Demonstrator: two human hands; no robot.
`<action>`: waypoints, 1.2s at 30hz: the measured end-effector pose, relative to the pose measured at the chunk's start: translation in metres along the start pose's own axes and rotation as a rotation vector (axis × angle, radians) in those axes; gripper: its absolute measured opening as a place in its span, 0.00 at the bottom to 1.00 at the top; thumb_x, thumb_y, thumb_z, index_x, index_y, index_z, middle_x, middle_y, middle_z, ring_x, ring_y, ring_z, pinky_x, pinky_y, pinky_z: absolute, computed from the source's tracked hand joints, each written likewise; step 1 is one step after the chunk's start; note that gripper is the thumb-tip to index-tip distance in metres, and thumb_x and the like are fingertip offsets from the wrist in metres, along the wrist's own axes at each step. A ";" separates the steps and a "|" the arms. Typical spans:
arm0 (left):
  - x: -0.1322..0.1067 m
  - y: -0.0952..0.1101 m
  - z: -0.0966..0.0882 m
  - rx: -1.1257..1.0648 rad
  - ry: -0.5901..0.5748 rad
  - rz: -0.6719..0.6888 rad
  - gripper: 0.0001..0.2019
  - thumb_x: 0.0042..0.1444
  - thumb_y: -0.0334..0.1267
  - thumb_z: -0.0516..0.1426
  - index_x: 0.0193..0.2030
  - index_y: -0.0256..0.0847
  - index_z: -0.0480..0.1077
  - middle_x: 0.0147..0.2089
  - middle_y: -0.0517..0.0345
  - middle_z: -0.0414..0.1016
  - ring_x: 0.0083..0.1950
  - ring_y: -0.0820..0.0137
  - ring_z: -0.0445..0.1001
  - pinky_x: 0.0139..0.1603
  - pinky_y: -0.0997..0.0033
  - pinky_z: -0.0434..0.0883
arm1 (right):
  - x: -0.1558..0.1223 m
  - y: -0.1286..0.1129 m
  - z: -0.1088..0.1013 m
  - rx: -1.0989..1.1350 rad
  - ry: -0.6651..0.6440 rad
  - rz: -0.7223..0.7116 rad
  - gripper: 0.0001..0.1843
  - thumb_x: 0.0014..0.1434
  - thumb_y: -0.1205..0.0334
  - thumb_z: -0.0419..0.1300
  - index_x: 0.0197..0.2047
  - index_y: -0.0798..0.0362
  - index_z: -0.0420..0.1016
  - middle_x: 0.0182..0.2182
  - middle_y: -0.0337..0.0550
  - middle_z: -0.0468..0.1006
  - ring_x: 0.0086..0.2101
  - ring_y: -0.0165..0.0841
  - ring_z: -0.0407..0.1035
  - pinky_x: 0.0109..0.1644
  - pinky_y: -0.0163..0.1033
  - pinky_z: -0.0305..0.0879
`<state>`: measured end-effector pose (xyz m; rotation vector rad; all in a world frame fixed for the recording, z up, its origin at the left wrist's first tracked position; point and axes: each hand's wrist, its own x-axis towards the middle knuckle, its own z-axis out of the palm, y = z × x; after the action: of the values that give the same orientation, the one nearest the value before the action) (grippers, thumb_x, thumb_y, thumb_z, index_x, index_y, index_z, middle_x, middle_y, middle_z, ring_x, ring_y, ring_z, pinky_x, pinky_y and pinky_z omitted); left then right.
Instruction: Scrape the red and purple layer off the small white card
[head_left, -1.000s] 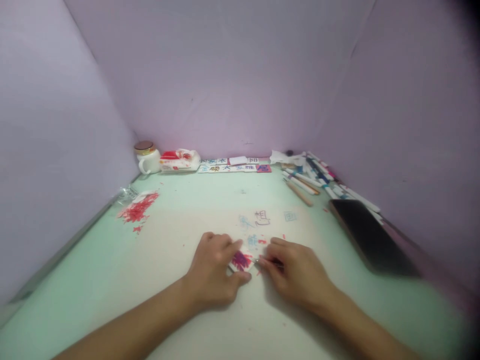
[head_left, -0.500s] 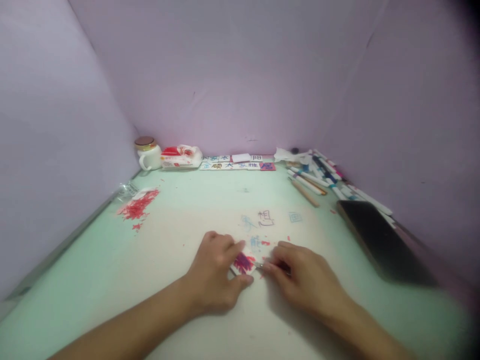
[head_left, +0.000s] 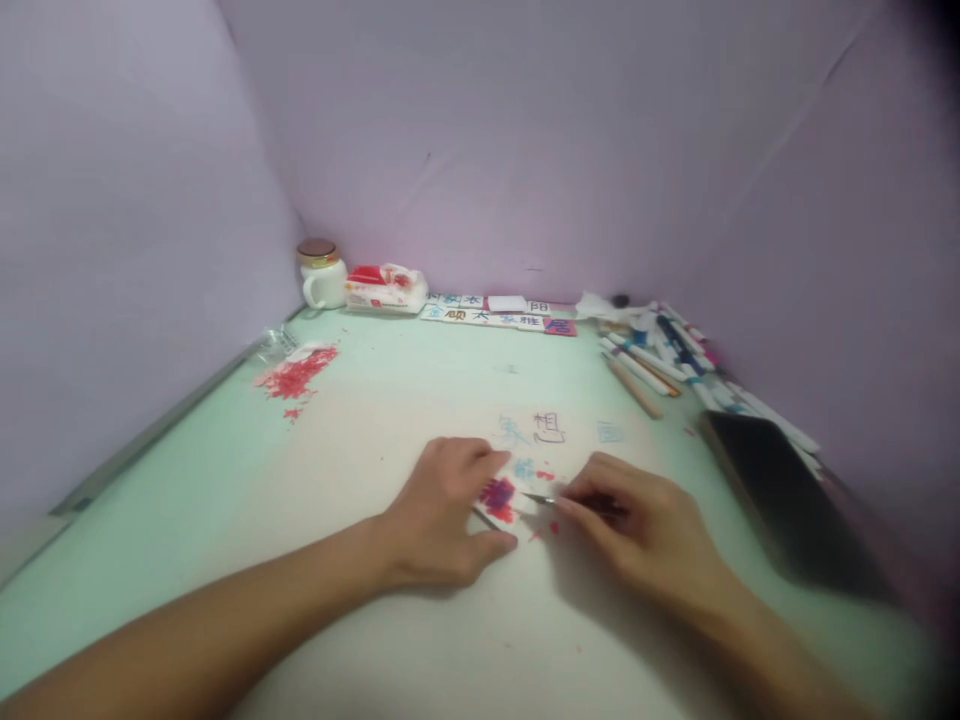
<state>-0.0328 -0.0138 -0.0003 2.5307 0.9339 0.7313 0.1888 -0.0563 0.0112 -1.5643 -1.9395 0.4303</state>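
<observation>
My left hand (head_left: 446, 510) pins a small white block (head_left: 501, 497) to the pale green table (head_left: 375, 400). The block's top is coloured red and purple, and my thumb and forefinger hold its sides. My right hand (head_left: 645, 530) grips a thin carving knife (head_left: 541, 498) whose metal tip touches the block's right edge. Small red shavings (head_left: 546, 527) lie just beside the tip. Faint inked characters (head_left: 547, 428) mark the table behind the hands.
A pile of red shavings (head_left: 298, 373) lies at the left. At the back stand a white mug (head_left: 322, 278), a tissue pack (head_left: 384, 290) and a row of printed blocks (head_left: 495, 312). Several markers (head_left: 660, 350) and a dark phone (head_left: 787, 500) lie at the right.
The view has swung left, so everything sits further right in frame. The hands stay on the block and knife; the knife tip is now more visible at the block's right edge.
</observation>
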 end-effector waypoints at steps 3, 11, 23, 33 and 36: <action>0.003 0.005 -0.001 0.042 -0.054 -0.057 0.23 0.46 0.43 0.62 0.49 0.36 0.69 0.47 0.44 0.70 0.49 0.54 0.67 0.52 0.48 0.64 | -0.002 0.000 0.002 -0.017 0.002 -0.074 0.09 0.57 0.58 0.57 0.28 0.49 0.75 0.25 0.37 0.75 0.23 0.29 0.67 0.27 0.35 0.58; 0.002 0.004 -0.002 -0.019 -0.097 0.025 0.26 0.46 0.35 0.57 0.55 0.38 0.65 0.51 0.46 0.72 0.50 0.56 0.68 0.54 0.53 0.62 | -0.004 -0.001 -0.002 -0.106 0.014 -0.235 0.11 0.61 0.59 0.55 0.31 0.50 0.77 0.27 0.39 0.77 0.20 0.26 0.67 0.25 0.33 0.58; 0.004 0.003 0.000 -0.005 -0.113 -0.070 0.20 0.44 0.39 0.65 0.45 0.40 0.70 0.45 0.52 0.71 0.46 0.60 0.69 0.52 0.57 0.62 | -0.008 -0.008 0.002 -0.481 0.016 -0.377 0.18 0.67 0.57 0.49 0.33 0.48 0.77 0.29 0.38 0.80 0.23 0.28 0.73 0.24 0.34 0.56; 0.004 0.003 0.000 0.012 -0.120 -0.060 0.20 0.44 0.40 0.67 0.44 0.39 0.71 0.43 0.50 0.71 0.45 0.59 0.68 0.51 0.57 0.61 | -0.012 -0.014 0.002 -0.537 0.018 -0.377 0.17 0.67 0.55 0.49 0.33 0.46 0.76 0.28 0.36 0.79 0.22 0.28 0.72 0.21 0.35 0.56; 0.004 0.004 -0.001 0.018 -0.128 -0.063 0.20 0.44 0.40 0.67 0.44 0.38 0.71 0.44 0.50 0.71 0.46 0.59 0.68 0.52 0.57 0.61 | -0.012 -0.014 0.003 -0.539 0.002 -0.377 0.17 0.67 0.54 0.49 0.34 0.47 0.76 0.28 0.37 0.79 0.23 0.29 0.73 0.22 0.34 0.57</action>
<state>-0.0288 -0.0140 0.0036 2.5171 0.9752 0.5380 0.1778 -0.0707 0.0141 -1.4363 -2.4113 -0.2756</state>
